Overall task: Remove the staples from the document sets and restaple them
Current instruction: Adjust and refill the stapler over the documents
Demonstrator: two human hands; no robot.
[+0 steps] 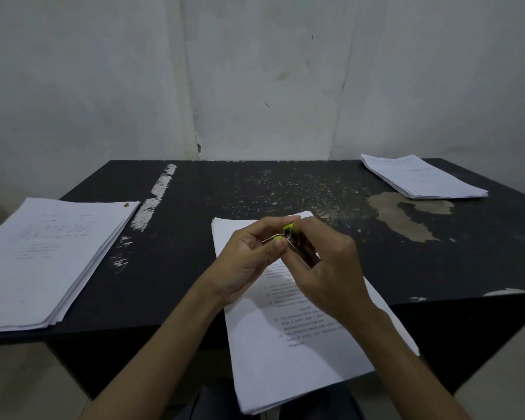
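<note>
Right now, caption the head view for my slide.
Left hand and right hand grip a stapler over the middle stack on a table.

Bare office: paper stacks [46, 256], worn desk [255, 183]

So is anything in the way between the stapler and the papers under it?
No, nothing visible. The left hand and right hand hold the stapler over the middle papers, with only bare page beneath.
</note>
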